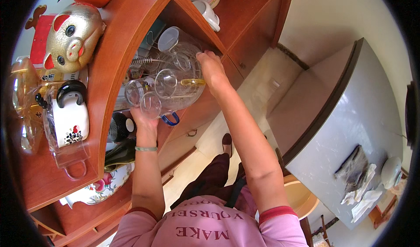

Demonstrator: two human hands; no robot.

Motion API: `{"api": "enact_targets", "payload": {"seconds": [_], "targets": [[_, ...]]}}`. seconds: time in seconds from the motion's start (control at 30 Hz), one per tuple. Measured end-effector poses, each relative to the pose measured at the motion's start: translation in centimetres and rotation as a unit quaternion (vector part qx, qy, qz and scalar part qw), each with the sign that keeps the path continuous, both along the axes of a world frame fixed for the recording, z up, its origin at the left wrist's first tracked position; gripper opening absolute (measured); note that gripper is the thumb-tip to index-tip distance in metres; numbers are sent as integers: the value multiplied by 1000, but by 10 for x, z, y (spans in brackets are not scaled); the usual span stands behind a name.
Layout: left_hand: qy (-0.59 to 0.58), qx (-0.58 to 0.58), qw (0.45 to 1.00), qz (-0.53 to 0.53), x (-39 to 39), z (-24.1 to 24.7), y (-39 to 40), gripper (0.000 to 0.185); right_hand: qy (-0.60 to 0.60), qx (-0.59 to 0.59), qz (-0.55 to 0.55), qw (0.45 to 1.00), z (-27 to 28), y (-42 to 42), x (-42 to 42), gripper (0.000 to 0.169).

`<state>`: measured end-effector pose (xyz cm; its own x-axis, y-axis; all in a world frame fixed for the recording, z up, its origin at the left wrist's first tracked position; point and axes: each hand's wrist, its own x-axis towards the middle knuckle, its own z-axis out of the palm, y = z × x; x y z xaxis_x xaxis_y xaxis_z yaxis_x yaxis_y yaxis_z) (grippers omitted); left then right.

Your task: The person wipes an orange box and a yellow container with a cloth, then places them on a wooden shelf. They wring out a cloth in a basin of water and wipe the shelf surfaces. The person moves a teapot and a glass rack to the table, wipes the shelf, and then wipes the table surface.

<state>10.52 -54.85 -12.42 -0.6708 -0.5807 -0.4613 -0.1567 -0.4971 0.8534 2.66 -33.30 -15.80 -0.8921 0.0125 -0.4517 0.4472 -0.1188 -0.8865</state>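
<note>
Both my hands are at a round tray [193, 96], seemingly of clear glass or plastic, at the opening of a reddish wooden cabinet. On it stand several glass vessels: a glass cup with a yellow handle [166, 83], a glass cup with a blue handle [151, 105], a glass jar [134, 92] and a vessel with a whitish lid [168, 38]. My right hand [210, 65] grips the tray's far right rim. My left hand [144, 117], with a pale green bangle at its wrist, is under the near left side; its fingers are partly hidden by the glassware.
A gold pig figurine [75, 37], a white panda-pattern mug [70, 120] and clear plastic packaging [65, 155] stand on the cabinet's top. A white mug [206, 14] is on the right shelf. A floral porcelain vessel [101, 188] sits below. Cloths [354, 165] lie on a grey table [344, 125] at right.
</note>
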Motion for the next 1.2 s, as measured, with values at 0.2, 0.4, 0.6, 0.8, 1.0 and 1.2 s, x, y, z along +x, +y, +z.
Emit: {"api": "enact_targets", "payload": {"seconds": [0.2, 0.4, 0.6, 0.8, 1.0, 1.2], "targets": [[-15, 31, 999, 6, 9, 6, 4, 39, 12, 73, 44, 996, 15, 9, 2, 58], [-40, 43, 998, -27, 2, 3, -15, 40, 63, 131, 16, 989, -7, -2, 1, 53], [-69, 57, 995, -39, 4, -11, -32, 42, 76, 178, 43, 980, -11, 3, 6, 38], [-31, 75, 993, -84, 7, -11, -31, 45, 155, 227, -31, 961, -34, 2, 23, 23], [-12, 118, 986, -116, 8, -22, -55, 43, 49, 218, 42, 974, -16, 4, 36, 28], [30, 121, 986, -111, 3, -26, -47, 38, 117, 152, 36, 981, -34, 2, 40, 43]]}}
